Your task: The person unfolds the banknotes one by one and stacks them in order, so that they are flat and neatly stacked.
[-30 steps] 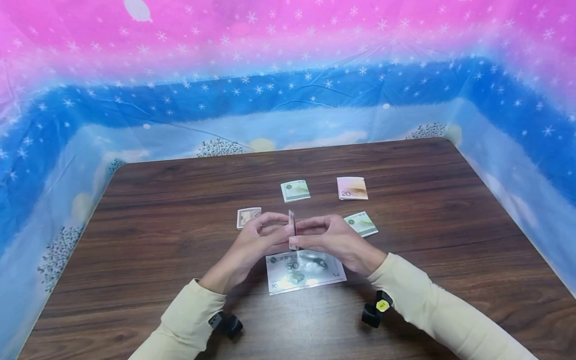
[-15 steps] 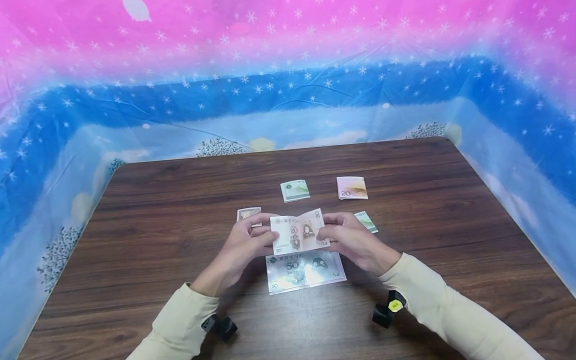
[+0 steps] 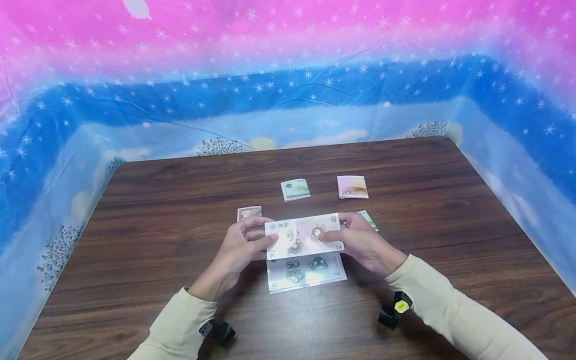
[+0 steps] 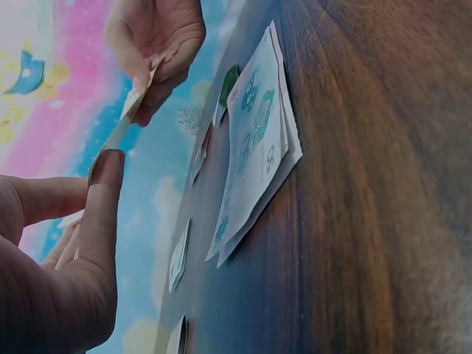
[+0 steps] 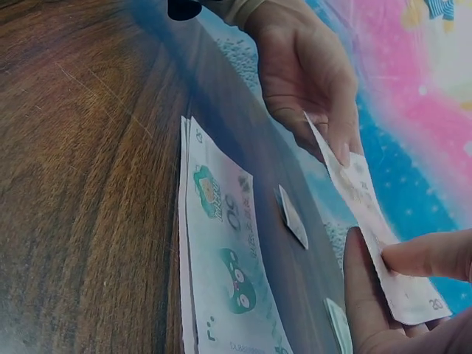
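A pale pinkish banknote marked 20 (image 3: 303, 236) is spread out between my two hands, above the table. My left hand (image 3: 240, 247) pinches its left end, thumb on the face and fingers behind. At the other end my right hand (image 3: 366, 245) pinches it the same way, its thumb (image 5: 428, 254) lying over the printed face. Below and nearer me, banknotes marked 50 (image 3: 306, 275) lie unfolded on the table; the wrist views show at least two layers, slightly offset. The held note overlaps their upper edge in the head view.
Folded notes lie farther back on the wooden table (image 3: 180, 200): a green one (image 3: 295, 189), a pink and orange one marked 20 (image 3: 353, 187), a brownish one (image 3: 249, 213) behind my left hand, and another green one (image 3: 369, 220) partly hidden by my right hand. A printed cloth (image 3: 288, 120) surrounds the table.
The 20 note was folded and edge-on between my hands, then half opened, and is now flat and fully spread. My hands have moved apart. The notes on the table have stayed put.
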Action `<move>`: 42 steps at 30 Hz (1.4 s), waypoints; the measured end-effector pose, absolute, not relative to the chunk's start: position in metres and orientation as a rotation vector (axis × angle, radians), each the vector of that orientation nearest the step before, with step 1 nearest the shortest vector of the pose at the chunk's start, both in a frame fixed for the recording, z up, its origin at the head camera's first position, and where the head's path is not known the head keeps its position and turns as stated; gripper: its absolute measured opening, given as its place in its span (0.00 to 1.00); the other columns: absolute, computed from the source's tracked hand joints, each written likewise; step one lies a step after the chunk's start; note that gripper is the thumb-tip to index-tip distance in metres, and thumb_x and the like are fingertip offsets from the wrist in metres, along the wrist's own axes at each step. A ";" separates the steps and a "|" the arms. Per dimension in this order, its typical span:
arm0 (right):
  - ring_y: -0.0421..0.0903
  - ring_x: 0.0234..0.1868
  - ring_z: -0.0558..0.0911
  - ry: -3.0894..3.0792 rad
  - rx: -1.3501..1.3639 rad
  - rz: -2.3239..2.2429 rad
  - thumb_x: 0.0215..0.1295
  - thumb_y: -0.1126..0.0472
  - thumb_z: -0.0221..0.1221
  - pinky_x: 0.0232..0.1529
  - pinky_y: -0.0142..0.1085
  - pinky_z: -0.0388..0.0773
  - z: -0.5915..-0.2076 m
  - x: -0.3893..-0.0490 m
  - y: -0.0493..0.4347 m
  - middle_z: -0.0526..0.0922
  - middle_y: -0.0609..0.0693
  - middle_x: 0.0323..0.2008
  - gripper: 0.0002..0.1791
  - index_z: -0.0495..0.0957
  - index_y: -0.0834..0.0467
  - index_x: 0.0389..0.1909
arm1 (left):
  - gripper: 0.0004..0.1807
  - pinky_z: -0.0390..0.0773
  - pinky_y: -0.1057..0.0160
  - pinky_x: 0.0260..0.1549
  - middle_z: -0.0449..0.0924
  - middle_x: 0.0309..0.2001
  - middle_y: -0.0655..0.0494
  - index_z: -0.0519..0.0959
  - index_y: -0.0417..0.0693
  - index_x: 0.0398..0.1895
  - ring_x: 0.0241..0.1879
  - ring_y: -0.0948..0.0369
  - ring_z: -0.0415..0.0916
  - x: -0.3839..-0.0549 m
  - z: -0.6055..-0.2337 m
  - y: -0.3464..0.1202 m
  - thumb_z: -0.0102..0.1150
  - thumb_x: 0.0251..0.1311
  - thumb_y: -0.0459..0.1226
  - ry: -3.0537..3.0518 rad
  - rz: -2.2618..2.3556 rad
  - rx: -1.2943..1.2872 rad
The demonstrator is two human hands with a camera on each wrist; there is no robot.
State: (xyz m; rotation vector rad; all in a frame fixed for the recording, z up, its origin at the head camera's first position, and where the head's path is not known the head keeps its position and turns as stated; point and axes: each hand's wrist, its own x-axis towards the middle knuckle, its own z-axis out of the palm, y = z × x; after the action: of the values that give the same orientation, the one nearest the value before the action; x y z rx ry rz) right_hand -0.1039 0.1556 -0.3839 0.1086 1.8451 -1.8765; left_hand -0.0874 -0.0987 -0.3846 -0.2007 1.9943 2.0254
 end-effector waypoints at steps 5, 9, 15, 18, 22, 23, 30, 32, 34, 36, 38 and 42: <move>0.49 0.47 0.85 1.856 0.125 -1.858 0.64 0.73 0.62 0.51 0.41 0.85 -0.385 -0.105 0.158 0.84 0.61 0.52 0.24 0.72 0.71 0.61 | 0.20 0.88 0.56 0.37 0.86 0.43 0.39 0.77 0.36 0.55 0.36 0.55 0.86 -0.087 -0.385 -0.099 0.64 0.59 0.23 2.010 2.009 -0.195; 0.47 0.44 0.86 1.915 0.131 -1.817 0.62 0.70 0.66 0.46 0.39 0.86 -0.385 -0.106 0.162 0.85 0.59 0.47 0.23 0.76 0.69 0.57 | 0.19 0.88 0.56 0.35 0.86 0.41 0.39 0.77 0.35 0.54 0.35 0.54 0.86 -0.086 -0.385 -0.102 0.65 0.59 0.23 2.056 1.942 -0.137; 0.45 0.34 0.83 2.160 0.061 -1.641 0.56 0.64 0.73 0.36 0.36 0.82 -0.388 -0.107 0.170 0.85 0.55 0.37 0.17 0.81 0.64 0.45 | 0.19 0.89 0.53 0.29 0.85 0.32 0.42 0.75 0.33 0.55 0.25 0.55 0.84 -0.084 -0.386 -0.108 0.66 0.60 0.25 2.173 1.703 0.078; 0.45 0.32 0.81 2.217 0.031 -1.592 0.53 0.64 0.74 0.34 0.35 0.80 -0.390 -0.106 0.170 0.84 0.54 0.33 0.17 0.81 0.64 0.42 | 0.18 0.88 0.53 0.26 0.84 0.27 0.45 0.75 0.32 0.53 0.21 0.58 0.82 -0.083 -0.387 -0.109 0.67 0.61 0.26 2.240 1.576 0.177; 0.44 0.30 0.79 2.281 -0.043 -1.546 0.51 0.66 0.75 0.30 0.32 0.79 -0.393 -0.104 0.168 0.83 0.53 0.31 0.17 0.81 0.66 0.41 | 0.18 0.87 0.56 0.23 0.84 0.24 0.48 0.76 0.33 0.52 0.19 0.59 0.81 -0.082 -0.385 -0.109 0.68 0.61 0.28 2.327 1.431 0.235; 0.43 0.30 0.78 2.293 -0.068 -1.534 0.51 0.66 0.75 0.29 0.32 0.79 -0.394 -0.104 0.167 0.83 0.52 0.30 0.17 0.81 0.66 0.40 | 0.18 0.87 0.57 0.22 0.84 0.24 0.50 0.77 0.34 0.51 0.18 0.59 0.81 -0.082 -0.385 -0.109 0.69 0.60 0.28 2.353 1.391 0.242; 0.40 0.25 0.75 2.464 -0.312 -1.387 0.47 0.68 0.76 0.26 0.30 0.73 -0.401 -0.102 0.163 0.79 0.46 0.23 0.13 0.82 0.64 0.32 | 0.17 0.80 0.62 0.15 0.81 0.19 0.57 0.79 0.40 0.49 0.16 0.61 0.79 -0.079 -0.385 -0.107 0.72 0.59 0.33 2.501 1.131 0.279; 0.40 0.24 0.74 2.509 -0.376 -1.335 0.46 0.68 0.76 0.25 0.30 0.72 -0.404 -0.102 0.163 0.78 0.45 0.21 0.13 0.82 0.63 0.30 | 0.17 0.77 0.64 0.13 0.80 0.18 0.58 0.80 0.41 0.48 0.15 0.62 0.79 -0.078 -0.386 -0.105 0.73 0.58 0.34 2.538 1.065 0.287; 0.39 0.23 0.73 2.545 -0.423 -1.279 0.46 0.68 0.77 0.24 0.29 0.70 -0.406 -0.102 0.162 0.77 0.44 0.20 0.13 0.82 0.62 0.30 | 0.17 0.75 0.65 0.13 0.79 0.18 0.59 0.80 0.41 0.48 0.15 0.63 0.78 -0.077 -0.388 -0.105 0.73 0.58 0.35 2.565 1.022 0.293; 0.38 0.22 0.72 2.581 -0.465 -1.221 0.46 0.67 0.78 0.23 0.29 0.69 -0.408 -0.102 0.162 0.75 0.43 0.20 0.13 0.82 0.61 0.29 | 0.17 0.76 0.65 0.14 0.79 0.17 0.59 0.80 0.40 0.47 0.14 0.64 0.77 -0.077 -0.390 -0.104 0.74 0.57 0.35 2.582 0.996 0.303; 0.38 0.22 0.71 2.614 -0.480 -1.165 0.46 0.65 0.78 0.22 0.29 0.68 -0.409 -0.102 0.161 0.74 0.43 0.19 0.14 0.82 0.60 0.29 | 0.17 0.76 0.65 0.14 0.79 0.17 0.59 0.79 0.39 0.47 0.14 0.64 0.77 -0.077 -0.392 -0.103 0.74 0.57 0.35 2.592 0.976 0.314; 0.38 0.22 0.70 2.686 -0.483 -1.054 0.45 0.62 0.79 0.23 0.30 0.67 -0.408 -0.101 0.159 0.73 0.43 0.19 0.15 0.82 0.60 0.29 | 0.19 0.77 0.65 0.14 0.78 0.17 0.59 0.79 0.37 0.48 0.13 0.64 0.76 -0.077 -0.394 -0.102 0.74 0.57 0.34 2.598 0.946 0.336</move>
State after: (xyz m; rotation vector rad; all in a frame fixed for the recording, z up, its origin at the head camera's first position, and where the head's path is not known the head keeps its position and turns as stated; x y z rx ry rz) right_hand -0.1006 0.1591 -0.4084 -0.4830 2.6865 -1.0540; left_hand -0.0771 -0.1025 -0.3935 0.3364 2.5976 0.9463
